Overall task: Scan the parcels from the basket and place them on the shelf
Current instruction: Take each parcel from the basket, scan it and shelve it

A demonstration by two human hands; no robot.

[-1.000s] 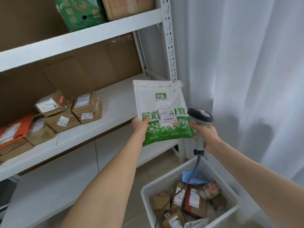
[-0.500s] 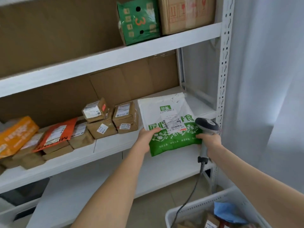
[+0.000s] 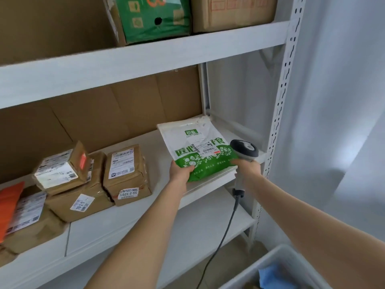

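A flat white and green mailer bag [image 3: 200,147] with a barcode label lies on the right end of the middle shelf [image 3: 145,213], its near edge over the shelf's front lip. My left hand [image 3: 179,174] grips the bag's near left corner. My right hand [image 3: 248,167] holds a grey corded barcode scanner [image 3: 244,151] by its handle and touches the bag's near right edge. The white basket [image 3: 277,257] shows only its rim at the bottom right, with something blue inside.
Several taped brown boxes [image 3: 125,174] and an orange mailer [image 3: 8,205] fill the left part of the middle shelf. A green carton [image 3: 154,17] and a brown carton [image 3: 233,11] stand on the shelf above. A perforated white upright [image 3: 279,113] and a white curtain lie to the right.
Both hands have carried the mailer bag forward and down onto the middle shelf. The view has moved closer to the shelf, and most of the basket has dropped out of sight.
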